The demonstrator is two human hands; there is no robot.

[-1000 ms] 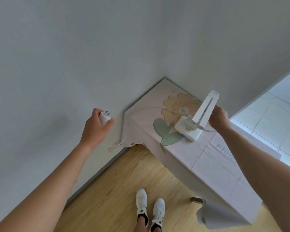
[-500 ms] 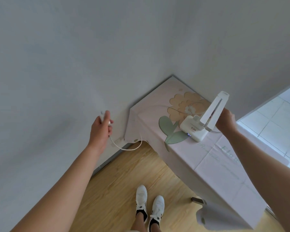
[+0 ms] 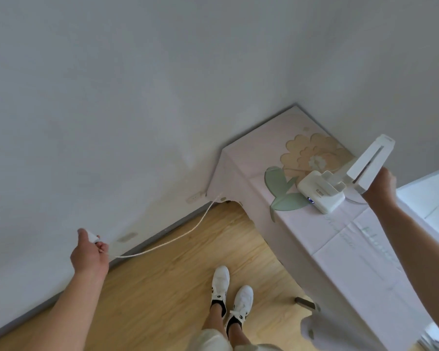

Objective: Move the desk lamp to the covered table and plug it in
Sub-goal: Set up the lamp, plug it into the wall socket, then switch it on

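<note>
Your left hand (image 3: 88, 254) has dropped low along the wall, fingers closed on the small white plug (image 3: 93, 236), mostly hidden, while your right hand (image 3: 379, 184) grips the white desk lamp (image 3: 340, 179) on the pink floral-covered table (image 3: 314, 236), its arm slanting up-right.

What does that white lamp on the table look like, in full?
The desk lamp looks like glossy white plastic: a blocky base with a small blue light on its edge, plus a flat slotted arm tilted up to the right. It stands on the covered table over the flower print. The right hand holds the arm.
</note>
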